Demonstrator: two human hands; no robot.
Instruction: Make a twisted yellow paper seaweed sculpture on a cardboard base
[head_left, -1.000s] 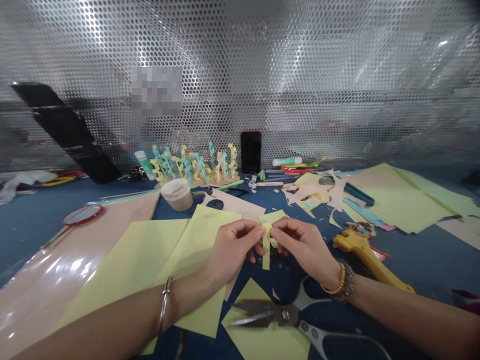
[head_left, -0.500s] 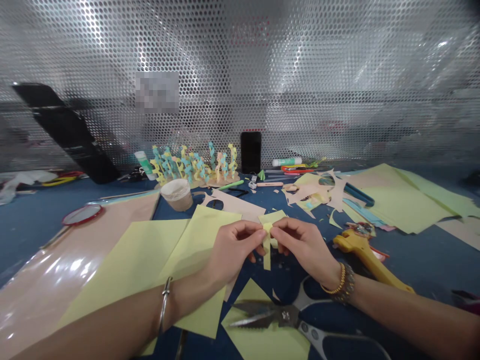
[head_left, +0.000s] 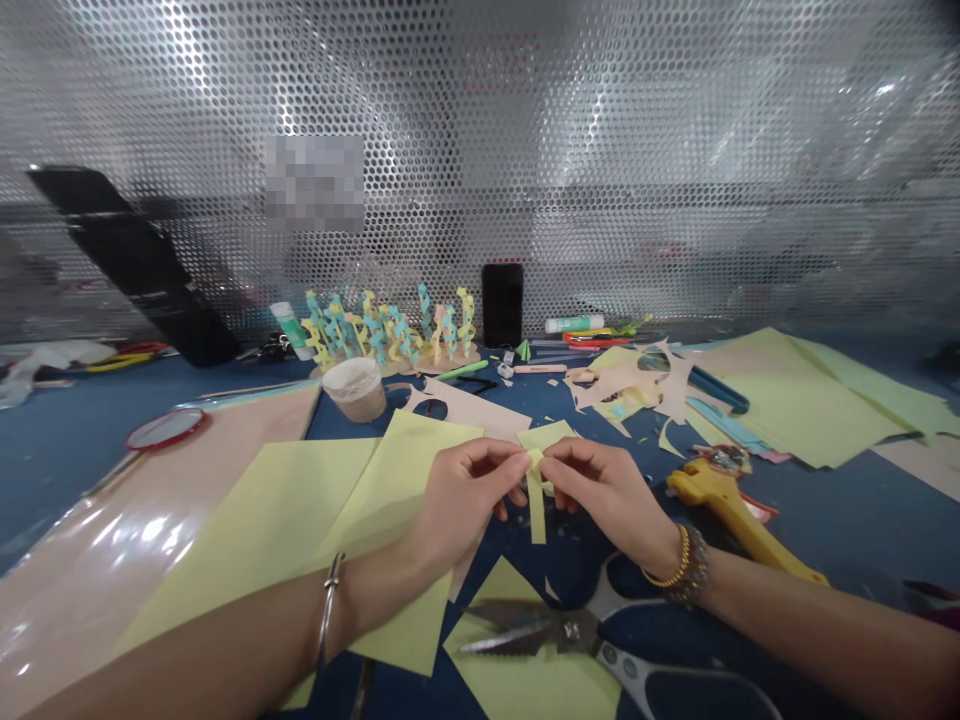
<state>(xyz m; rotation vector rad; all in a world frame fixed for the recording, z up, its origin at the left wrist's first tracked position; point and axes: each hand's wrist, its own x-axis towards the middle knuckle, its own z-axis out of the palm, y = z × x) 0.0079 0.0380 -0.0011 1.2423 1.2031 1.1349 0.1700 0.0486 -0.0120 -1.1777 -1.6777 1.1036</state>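
Between my two hands hangs a narrow yellow paper strip (head_left: 537, 512), its top end pinched and its lower end dangling free. My left hand (head_left: 471, 490) grips it from the left with thumb and forefinger. From the right, my right hand (head_left: 600, 488) pinches the same top end; the fingertips of both hands almost meet. How the paper is folded there is partly hidden by the fingers. Below the hands lie large scissors (head_left: 574, 632) with parted blades, resting partly on a yellow paper piece (head_left: 517, 685). Yellow sheets (head_left: 405, 500) lie under and beside my left forearm.
Behind stand twisted paper stalks (head_left: 390, 330), a paper cup (head_left: 356, 392) and an upright phone (head_left: 502, 305). A yellow glue gun (head_left: 750, 520) lies right of my right hand. Paper offcuts (head_left: 645, 380) and a glue stick (head_left: 574, 324) lie farther back. A perforated metal panel (head_left: 675, 150) closes off the rear.
The lower end of the paper strip has swung slightly to the right. Both hands keep their pinch in nearly the same place.
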